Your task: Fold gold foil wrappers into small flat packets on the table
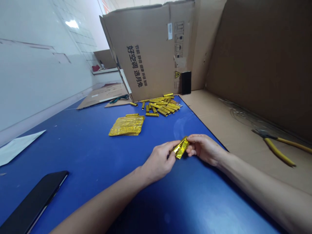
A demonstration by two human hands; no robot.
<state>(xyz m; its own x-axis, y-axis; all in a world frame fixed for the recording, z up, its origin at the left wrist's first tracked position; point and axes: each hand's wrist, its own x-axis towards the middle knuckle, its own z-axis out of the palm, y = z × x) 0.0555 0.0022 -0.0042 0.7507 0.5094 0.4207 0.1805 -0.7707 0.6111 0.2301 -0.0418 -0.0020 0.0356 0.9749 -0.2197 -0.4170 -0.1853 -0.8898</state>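
Between my two hands, above the blue table (pixel 102 165), is a shiny gold foil strip (pixel 182 149), folded into a small open shape. My left hand (pixel 159 161) pinches its left side between thumb and fingers. Thumb and fingertips of my right hand (pixel 203 149) are closed on its upper right end. Further off lies a flat stack of gold foil pieces (pixel 127 125). Beyond it, to the right, is a loose heap of narrow folded gold pieces (pixel 163 104), with several scattered around its edge.
A large cardboard box (pixel 156 52) stands behind the heap, with a black phone (pixel 186 83) leaning on it. Yellow-handled pliers (pixel 275 146) lie on cardboard at right. At left are a dark phone-like slab (pixel 36 201) and a white paper (pixel 19 148).
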